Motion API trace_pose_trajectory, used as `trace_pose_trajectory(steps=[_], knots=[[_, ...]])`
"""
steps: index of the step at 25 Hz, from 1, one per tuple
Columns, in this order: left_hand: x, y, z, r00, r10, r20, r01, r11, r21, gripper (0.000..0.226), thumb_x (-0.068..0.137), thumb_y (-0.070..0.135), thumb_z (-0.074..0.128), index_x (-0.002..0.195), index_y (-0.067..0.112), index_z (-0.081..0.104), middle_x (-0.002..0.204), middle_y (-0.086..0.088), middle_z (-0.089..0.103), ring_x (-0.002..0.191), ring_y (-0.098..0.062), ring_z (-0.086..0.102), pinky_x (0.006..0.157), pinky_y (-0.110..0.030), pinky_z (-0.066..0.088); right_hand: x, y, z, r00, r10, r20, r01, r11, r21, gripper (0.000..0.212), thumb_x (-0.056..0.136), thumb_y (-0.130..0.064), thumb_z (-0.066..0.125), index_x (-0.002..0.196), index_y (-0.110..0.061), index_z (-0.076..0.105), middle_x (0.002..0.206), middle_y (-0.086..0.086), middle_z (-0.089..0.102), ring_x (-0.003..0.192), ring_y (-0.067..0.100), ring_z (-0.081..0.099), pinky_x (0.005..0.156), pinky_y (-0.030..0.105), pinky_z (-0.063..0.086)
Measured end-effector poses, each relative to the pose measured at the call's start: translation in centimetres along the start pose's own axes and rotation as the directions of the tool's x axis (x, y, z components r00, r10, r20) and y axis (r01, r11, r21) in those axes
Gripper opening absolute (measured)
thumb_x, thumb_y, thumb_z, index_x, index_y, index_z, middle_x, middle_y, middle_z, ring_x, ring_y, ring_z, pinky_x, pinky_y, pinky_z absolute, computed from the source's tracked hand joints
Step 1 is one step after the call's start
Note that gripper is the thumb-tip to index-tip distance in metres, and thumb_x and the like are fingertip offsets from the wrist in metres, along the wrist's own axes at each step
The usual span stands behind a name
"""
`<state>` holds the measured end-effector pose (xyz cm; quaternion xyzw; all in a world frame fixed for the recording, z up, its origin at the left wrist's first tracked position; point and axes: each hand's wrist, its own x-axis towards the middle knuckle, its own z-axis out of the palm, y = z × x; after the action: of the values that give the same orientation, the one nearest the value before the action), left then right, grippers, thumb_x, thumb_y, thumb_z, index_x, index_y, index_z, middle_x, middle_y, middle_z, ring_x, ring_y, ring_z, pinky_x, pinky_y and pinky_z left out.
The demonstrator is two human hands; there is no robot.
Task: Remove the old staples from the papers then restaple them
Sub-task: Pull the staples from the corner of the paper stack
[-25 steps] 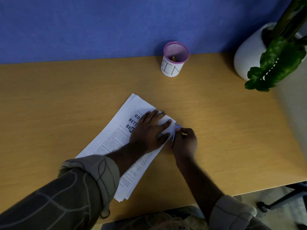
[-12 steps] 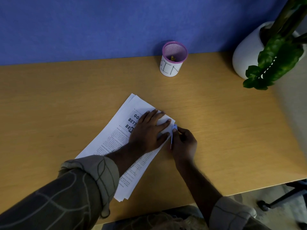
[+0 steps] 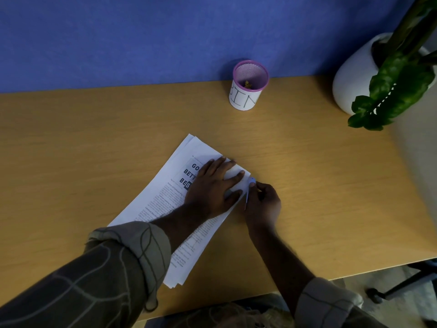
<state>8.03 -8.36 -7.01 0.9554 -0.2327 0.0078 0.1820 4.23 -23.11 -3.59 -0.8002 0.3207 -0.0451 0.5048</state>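
Observation:
A stack of printed papers [image 3: 165,185] lies diagonally on the wooden desk [image 3: 94,143]. My left hand [image 3: 212,185] lies flat on the upper right part of the stack, fingers spread, pressing it down. My right hand [image 3: 262,202] is closed around a small blue staple remover [image 3: 249,188], whose tip sits at the stack's right corner beside my left fingertips. The staple itself is too small to make out.
A pink mesh cup labelled BIN [image 3: 248,86] stands at the back of the desk against the blue wall. A white pot with a green plant [image 3: 369,79] fills the back right corner. A chair base [image 3: 390,290] shows below the desk's front edge.
My right hand has shifted slightly at the paper's corner, with the blue tool tilting more upright. My left hand stays flat on the stack.

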Motion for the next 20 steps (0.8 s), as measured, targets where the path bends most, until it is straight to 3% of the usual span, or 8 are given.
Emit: trace_pose_trajectory(steps=[4,7,10,12,15,20], knots=[[0.0,0.1,-0.1,1.0,-0.008,0.013,0.008,1.0,0.009,0.053,0.095,0.056,0.046,0.141,0.03,0.054,0.154,-0.003,0.043,0.146,-0.026,0.03,0.121,-0.046,0.02,0.7,0.1,-0.2,0.996,0.086,-0.007,-0.085,0.995,0.051,0.02,0.092,-0.028,0.063,0.099,-0.01,0.07,0.088,0.005,0.073,0.083,0.023,0.068,0.077,0.047,0.057],[-0.1,0.1,-0.2,1.0,-0.001,0.004,0.001,1.0,0.002,0.052,0.094,0.054,0.049,0.14,0.03,0.054,0.154,-0.003,0.044,0.146,-0.026,0.031,0.121,-0.047,0.021,0.1,0.1,-0.4,0.995,0.095,0.025,-0.096,0.994,0.055,0.016,0.088,-0.026,0.066,0.1,-0.016,0.069,0.083,0.004,0.073,0.076,0.022,0.069,0.073,0.048,0.059],[0.0,0.0,-0.2,1.0,0.0,0.012,0.0,1.0,0.008,0.053,0.095,0.056,0.047,0.141,0.031,0.053,0.155,-0.003,0.042,0.146,-0.026,0.03,0.121,-0.046,0.02,-0.9,0.0,-1.1,0.992,-0.052,0.117,0.052,0.999,0.0,0.016,0.086,-0.028,0.065,0.1,-0.034,0.063,0.082,-0.007,0.071,0.07,0.008,0.067,0.057,0.028,0.055],[-0.1,0.1,-0.2,1.0,-0.005,0.009,0.005,1.0,0.012,0.053,0.094,0.057,0.047,0.141,0.032,0.053,0.154,-0.003,0.043,0.146,-0.025,0.031,0.121,-0.045,0.019,-1.1,-0.1,-1.7,0.965,-0.185,0.184,0.203,0.976,-0.083,0.024,0.088,-0.026,0.066,0.111,-0.031,0.063,0.095,-0.012,0.069,0.078,0.003,0.065,0.063,0.018,0.051],[-0.1,0.2,-0.2,1.0,-0.007,0.0,0.007,1.0,0.01,0.053,0.094,0.057,0.048,0.14,0.032,0.054,0.153,-0.003,0.044,0.145,-0.025,0.032,0.121,-0.045,0.02,-1.1,-0.1,-2.0,0.925,-0.291,0.245,0.336,0.926,-0.172,0.027,0.09,-0.017,0.065,0.117,-0.017,0.065,0.104,-0.002,0.065,0.086,0.012,0.063,0.071,0.033,0.056],[0.0,0.0,-0.2,1.0,-0.009,0.014,0.009,1.0,0.012,0.054,0.093,0.058,0.047,0.14,0.033,0.053,0.154,-0.003,0.044,0.146,-0.025,0.032,0.121,-0.046,0.021,-1.1,0.2,-1.6,0.914,-0.307,0.264,0.371,0.897,-0.241,0.024,0.092,-0.016,0.062,0.116,-0.016,0.067,0.096,0.0,0.061,0.081,0.017,0.062,0.067,0.045,0.056]])
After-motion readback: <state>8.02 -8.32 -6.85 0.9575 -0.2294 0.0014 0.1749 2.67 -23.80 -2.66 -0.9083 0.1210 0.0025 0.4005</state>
